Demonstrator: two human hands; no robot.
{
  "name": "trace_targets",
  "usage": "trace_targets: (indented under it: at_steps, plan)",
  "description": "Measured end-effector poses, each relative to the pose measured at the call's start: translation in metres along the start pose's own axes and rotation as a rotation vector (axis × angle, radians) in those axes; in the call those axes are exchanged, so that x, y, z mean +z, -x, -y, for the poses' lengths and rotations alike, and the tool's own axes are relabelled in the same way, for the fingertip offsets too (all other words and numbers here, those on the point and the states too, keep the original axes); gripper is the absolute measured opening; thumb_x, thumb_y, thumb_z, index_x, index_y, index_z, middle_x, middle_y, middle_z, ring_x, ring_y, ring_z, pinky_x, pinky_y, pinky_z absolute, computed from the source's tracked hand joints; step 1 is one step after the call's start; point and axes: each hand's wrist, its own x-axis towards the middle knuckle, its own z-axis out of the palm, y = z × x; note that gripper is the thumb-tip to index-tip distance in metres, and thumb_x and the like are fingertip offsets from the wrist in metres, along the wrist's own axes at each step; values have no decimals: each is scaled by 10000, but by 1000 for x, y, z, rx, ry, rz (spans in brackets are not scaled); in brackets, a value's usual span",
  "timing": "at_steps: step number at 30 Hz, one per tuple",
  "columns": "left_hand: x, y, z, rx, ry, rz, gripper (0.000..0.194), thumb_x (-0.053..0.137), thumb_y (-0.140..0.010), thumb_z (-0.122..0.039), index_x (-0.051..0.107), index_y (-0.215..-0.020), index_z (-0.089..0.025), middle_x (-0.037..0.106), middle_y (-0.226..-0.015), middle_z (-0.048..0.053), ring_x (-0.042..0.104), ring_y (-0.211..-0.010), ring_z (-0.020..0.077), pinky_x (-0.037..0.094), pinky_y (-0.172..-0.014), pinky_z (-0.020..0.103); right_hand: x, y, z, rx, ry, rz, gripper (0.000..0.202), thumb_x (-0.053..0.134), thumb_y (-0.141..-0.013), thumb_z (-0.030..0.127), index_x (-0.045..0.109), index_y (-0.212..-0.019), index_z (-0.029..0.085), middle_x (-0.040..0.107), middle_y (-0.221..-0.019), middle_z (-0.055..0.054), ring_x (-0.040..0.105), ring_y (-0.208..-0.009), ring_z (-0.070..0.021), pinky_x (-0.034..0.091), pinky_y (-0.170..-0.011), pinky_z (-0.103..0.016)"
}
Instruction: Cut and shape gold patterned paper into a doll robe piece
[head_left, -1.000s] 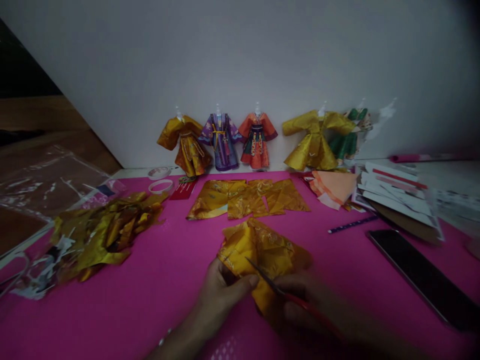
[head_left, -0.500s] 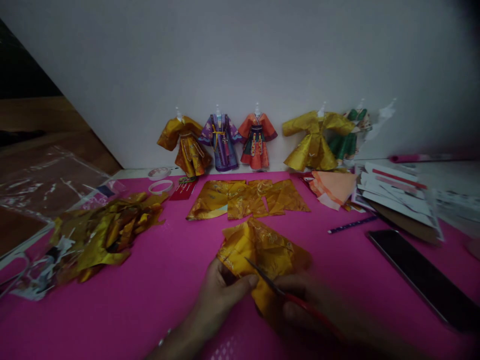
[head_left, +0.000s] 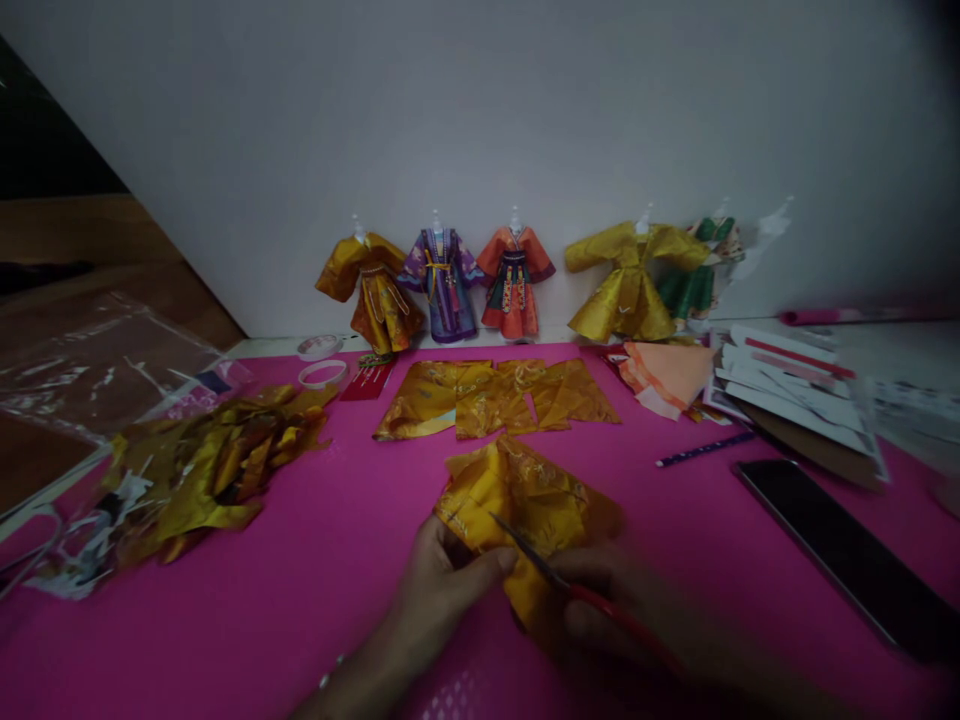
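By grey wall, pink tabletop, gold cloth in left hand

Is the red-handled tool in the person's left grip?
No, the red-handled tool is in the right grip, while the left grip holds the gold fabric.

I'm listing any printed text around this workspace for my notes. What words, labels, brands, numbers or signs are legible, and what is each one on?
None can be read.
Red card: pale marks, too small and blurred to read.
Upper tape roll: faint reddish marks, unreadable.
Sheet at far right: dark marks, too blurred.
Phone: dark screen, no text visible.
Red-handled scissors: no lettering I can make out.
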Motion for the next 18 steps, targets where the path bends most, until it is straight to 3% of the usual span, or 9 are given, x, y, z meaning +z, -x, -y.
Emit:
trace_targets:
  at_steps: [6,10,13,18]
  plan:
    - [0,-1,1,6,7,-19,393,879,-633,-272,701,-975,-201,788,-791,1,732,-722,198,580,-761,310,-1,1,-2,-7,23,-12,165,606,-915,308,642,-848,161,615,-794,-4,547,-712,-136,416,-662,-239]
    - [1,-1,1,6,13,-13,365,880,-629,-278,704,-939,-197,792,-796,14,749,-800,243,583,-803,346,-1,0,0,6,-6,8,239,597,-943,375,631,-857,155,613,-795,-7,539,-711,-132,406,-664,-239]
    - [-1,-1,0,-16,26,-8,363,866,-647,-279,709,-962,-193,801,-868,32,752,-853,260,580,-833,365,-2,-1,3,-5,41,6,316,600,-932,452,644,-857,148,591,-778,-9,509,-688,-133,373,-628,-245]
    - [-7,-5,2,26,60,4,325,828,-702,-289,723,-993,-189,799,-1006,54,728,-992,281,566,-863,350,-2,2,0,42,18,-2,279,644,-913,428,665,-892,151,572,-775,2,464,-664,-127,328,-594,-245]
